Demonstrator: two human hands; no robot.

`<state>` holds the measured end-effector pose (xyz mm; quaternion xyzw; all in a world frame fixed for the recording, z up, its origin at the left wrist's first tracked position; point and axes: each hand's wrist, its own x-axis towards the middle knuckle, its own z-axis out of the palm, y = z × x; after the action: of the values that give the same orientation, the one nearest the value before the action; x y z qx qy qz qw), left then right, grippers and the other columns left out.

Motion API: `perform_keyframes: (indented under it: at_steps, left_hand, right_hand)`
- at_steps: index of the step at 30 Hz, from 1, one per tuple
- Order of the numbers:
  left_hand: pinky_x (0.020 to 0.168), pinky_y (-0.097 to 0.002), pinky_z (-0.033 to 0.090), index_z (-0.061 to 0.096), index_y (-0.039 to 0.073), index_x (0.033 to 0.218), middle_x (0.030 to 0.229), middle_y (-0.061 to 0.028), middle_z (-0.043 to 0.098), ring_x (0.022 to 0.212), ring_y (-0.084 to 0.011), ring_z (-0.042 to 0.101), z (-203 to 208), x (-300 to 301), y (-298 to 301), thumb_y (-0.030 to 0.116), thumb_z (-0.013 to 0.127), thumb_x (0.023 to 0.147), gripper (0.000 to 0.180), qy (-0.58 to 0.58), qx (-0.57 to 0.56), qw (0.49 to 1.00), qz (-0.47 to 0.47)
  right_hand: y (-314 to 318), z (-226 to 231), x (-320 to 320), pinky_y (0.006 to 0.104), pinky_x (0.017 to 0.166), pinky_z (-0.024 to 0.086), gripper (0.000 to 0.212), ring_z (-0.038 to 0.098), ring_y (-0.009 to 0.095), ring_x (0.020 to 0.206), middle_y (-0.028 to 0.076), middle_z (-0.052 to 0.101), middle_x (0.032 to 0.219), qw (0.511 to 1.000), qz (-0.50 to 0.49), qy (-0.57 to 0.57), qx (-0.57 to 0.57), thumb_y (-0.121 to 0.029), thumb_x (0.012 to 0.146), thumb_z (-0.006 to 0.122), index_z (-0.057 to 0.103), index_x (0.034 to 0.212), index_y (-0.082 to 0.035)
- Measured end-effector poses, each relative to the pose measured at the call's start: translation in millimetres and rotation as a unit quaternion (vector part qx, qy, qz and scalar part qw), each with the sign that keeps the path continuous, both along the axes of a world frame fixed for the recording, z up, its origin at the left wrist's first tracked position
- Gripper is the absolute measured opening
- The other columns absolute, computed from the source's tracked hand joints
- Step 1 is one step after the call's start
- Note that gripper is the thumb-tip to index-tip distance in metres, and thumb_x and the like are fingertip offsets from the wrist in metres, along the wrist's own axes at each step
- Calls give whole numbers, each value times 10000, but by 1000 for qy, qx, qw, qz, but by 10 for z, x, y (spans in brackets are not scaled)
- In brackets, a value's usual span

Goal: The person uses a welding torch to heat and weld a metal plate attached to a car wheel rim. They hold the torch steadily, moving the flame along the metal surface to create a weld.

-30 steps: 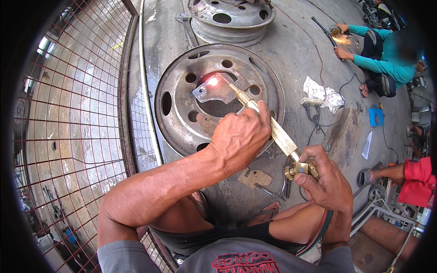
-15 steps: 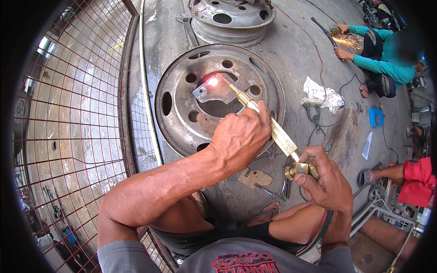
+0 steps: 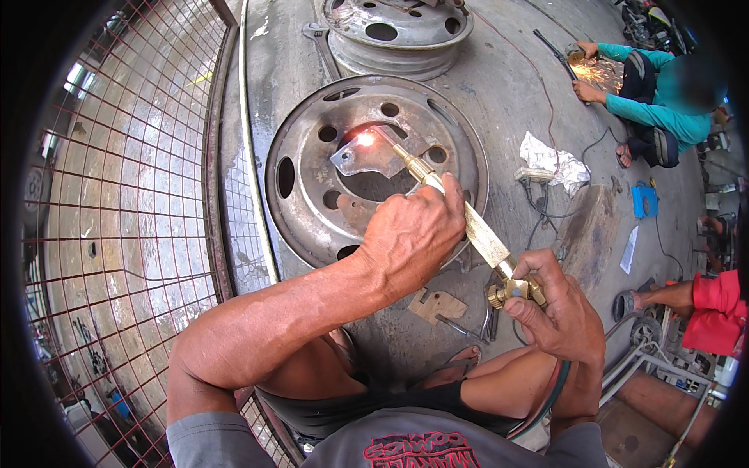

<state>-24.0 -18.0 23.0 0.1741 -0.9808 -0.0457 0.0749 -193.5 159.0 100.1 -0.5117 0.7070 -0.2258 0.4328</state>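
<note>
A brass gas torch [image 3: 485, 236] slants across the middle, its nozzle up and to the left. My left hand [image 3: 417, 228] is closed round the torch near its front end. Around the valve end at the rear my right hand [image 3: 558, 308] is closed, thumb and fingers at the knob. The torch tip glows bright over a flat metal plate [image 3: 367, 162] with a small hole. That plate lies across the centre opening of a steel wheel rim [image 3: 300, 129], which is flat on the ground. A dark green hose runs down from beneath my right hand.
Another wheel rim [image 3: 390, 54] lies beyond, beside an adjustable wrench [image 3: 321, 51]. Wire mesh fencing [image 3: 148, 195] stands at left. A cardboard-coloured cut piece [image 3: 437, 306] and tools lie near my feet. At far right a person in teal sleeves [image 3: 671, 117] works with a sparking grinder; a white cloth [image 3: 554, 162] lies between.
My hands and the torch hold nearly the same place. The glow at the torch tip has turned slightly more orange. The grinder's sparks at far right have changed shape.
</note>
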Motion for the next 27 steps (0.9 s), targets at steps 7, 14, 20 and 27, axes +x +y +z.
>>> perform_keyframes:
  at_steps: [7,14,20,27]
  left_hand:
    - [582,-396,591,479,-190,1372,810,-235,696,649,-319,739,54,-17,2,84,635,872,591,-49,47,998,17]
    - [571,-393,590,476,-191,1379,828,-237,698,648,-311,738,69,-15,-1,76,637,866,600,-59,54,997,18]
    - [565,-389,591,479,-190,1384,829,-238,699,646,-312,737,59,-16,1,74,633,869,599,-50,54,997,19]
    - [558,-385,587,483,-190,1381,820,-238,697,640,-307,736,54,-2,-1,77,638,867,599,-45,45,998,14]
  right_hand:
    - [11,-12,-1,417,645,522,416,725,301,711,124,682,787,1000,-3,6,2,-296,985,724,452,1222,-88]
    - [-2,3,7,425,658,521,419,715,308,721,130,670,807,1000,-7,0,11,-297,986,723,440,1214,-89]
    - [-9,0,6,435,656,516,427,709,314,717,131,662,805,1000,-6,1,20,-295,986,724,427,1212,-89]
    - [-15,5,14,436,650,516,432,708,309,706,129,661,804,1000,-6,10,27,-279,979,734,423,1207,-85]
